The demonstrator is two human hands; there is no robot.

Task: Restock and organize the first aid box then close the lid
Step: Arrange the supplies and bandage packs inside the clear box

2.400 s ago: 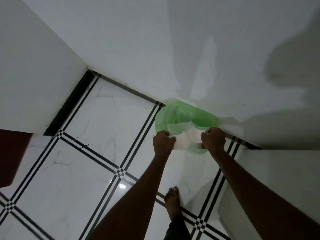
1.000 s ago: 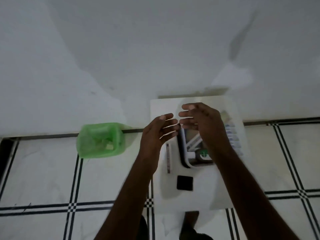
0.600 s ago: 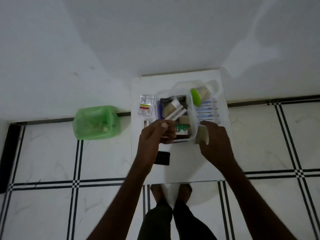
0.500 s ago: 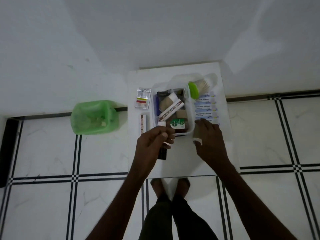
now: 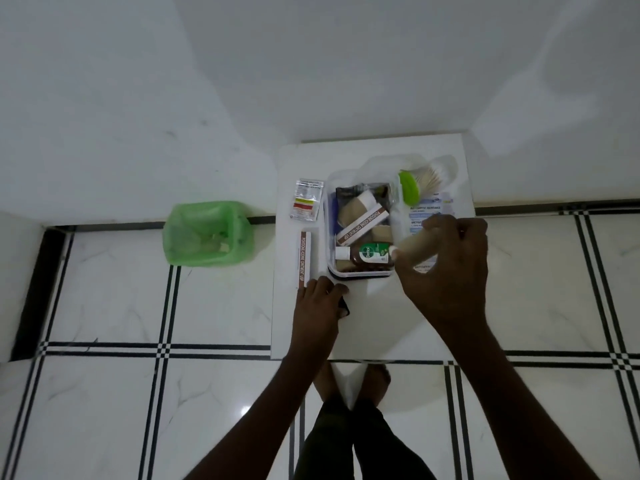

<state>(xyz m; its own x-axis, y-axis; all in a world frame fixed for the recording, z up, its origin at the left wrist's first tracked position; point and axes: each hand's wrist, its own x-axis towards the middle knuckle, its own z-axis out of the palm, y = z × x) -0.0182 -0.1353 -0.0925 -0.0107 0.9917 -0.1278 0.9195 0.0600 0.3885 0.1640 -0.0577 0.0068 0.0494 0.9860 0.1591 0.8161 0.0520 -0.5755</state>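
We judge the task as partly done. The first aid box point(image 5: 360, 233) stands open on the white surface point(image 5: 381, 320) and already holds a Dettol bottle point(image 5: 369, 254), a povidone-iodine ointment carton point(image 5: 362, 226) and some beige rolls. Our right hand point(image 5: 446, 258) is closed around a beige bandage roll point(image 5: 415, 247), held just at the right side of the box, so we think this roll goes in next. Our left hand point(image 5: 317, 299) rests flat near the front left corner of the box, on a small black object point(image 5: 344, 308); whether it grips it we cannot tell.

Outside the box remain a second ointment carton point(image 5: 304, 259) and a sachet point(image 5: 306, 205) on its left, and bandage strips point(image 5: 427, 211) and a cotton bud container point(image 5: 420, 183) on its right. The lid looks to lie behind the box, not yet closed. A green bin point(image 5: 207, 233) stands on the floor, well left of the box.
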